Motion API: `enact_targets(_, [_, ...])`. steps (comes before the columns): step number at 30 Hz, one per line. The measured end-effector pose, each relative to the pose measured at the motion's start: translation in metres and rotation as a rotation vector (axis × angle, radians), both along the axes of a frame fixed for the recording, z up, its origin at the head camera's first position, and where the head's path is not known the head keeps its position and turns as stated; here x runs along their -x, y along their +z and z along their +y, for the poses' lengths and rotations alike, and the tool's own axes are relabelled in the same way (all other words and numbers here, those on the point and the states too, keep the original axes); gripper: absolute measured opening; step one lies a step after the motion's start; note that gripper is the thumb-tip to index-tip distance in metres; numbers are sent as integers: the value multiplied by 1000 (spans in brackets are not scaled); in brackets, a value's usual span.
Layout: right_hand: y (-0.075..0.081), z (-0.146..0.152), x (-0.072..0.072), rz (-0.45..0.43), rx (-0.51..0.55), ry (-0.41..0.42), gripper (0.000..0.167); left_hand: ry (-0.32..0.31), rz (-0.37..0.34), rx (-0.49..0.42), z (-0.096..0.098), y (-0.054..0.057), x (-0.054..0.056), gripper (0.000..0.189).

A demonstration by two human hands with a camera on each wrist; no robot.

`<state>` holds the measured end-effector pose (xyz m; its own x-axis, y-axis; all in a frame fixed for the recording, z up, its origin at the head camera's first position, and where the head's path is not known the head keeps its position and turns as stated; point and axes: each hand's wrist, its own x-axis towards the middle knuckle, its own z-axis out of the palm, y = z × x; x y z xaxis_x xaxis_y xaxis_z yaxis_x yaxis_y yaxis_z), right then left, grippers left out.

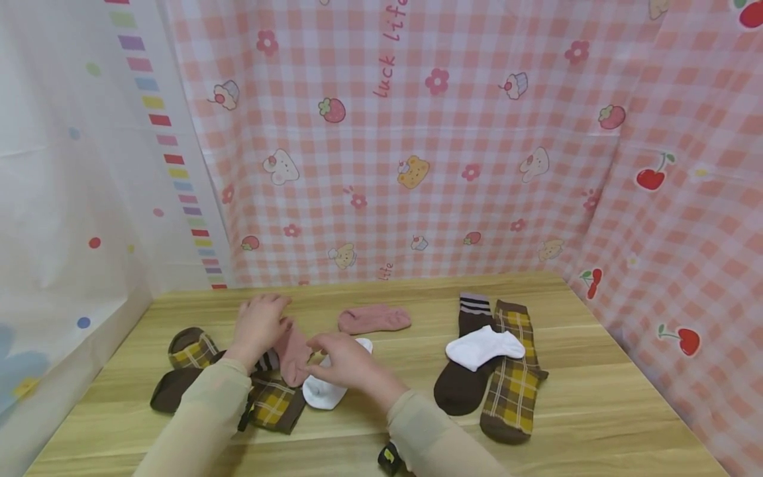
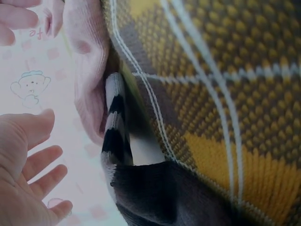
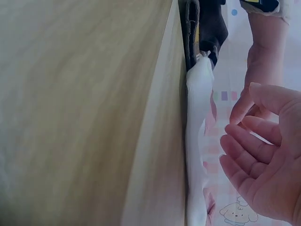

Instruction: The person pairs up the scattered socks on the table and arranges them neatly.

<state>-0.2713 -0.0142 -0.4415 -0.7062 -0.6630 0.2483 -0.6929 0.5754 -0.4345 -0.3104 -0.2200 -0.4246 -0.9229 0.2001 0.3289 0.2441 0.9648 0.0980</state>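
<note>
My left hand point(image 1: 260, 329) hovers at the top end of a pink sock point(image 1: 293, 354), its fingers point(image 2: 44, 181) relaxed and spread in the left wrist view. Beside that sock's lower end is my right hand point(image 1: 342, 361), above a white sock point(image 1: 322, 394) that it partly covers. In the right wrist view the right fingers point(image 3: 249, 146) bend loosely around nothing. Whether either hand touches the pink sock is unclear. Under and left of the left hand lie a brown sock with a striped cuff point(image 2: 115, 122) and a yellow-brown plaid sock point(image 1: 274, 404), partly hidden by the arm.
A second pink sock point(image 1: 374, 318) lies flat toward the back of the wooden table point(image 1: 417, 437). To the right, another white sock point(image 1: 485, 348) rests across a brown striped sock point(image 1: 461, 391) and a plaid sock point(image 1: 512, 384). Patterned curtains point(image 1: 387, 218) border the table.
</note>
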Motion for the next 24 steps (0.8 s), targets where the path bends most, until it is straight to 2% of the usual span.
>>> enact_targets(11, [-4,-11,-2,9,-54,-101,35,17,-57,-21,-1,-4,6,42])
enact_targets(18, [-6,-18,0,-28,-77,-143,25,27,-106,-52,-2,-8,10,48])
enact_targets(24, [-10,-21,1,-17,-119,-196,21,35,-141,-66,-1,-9,12,46])
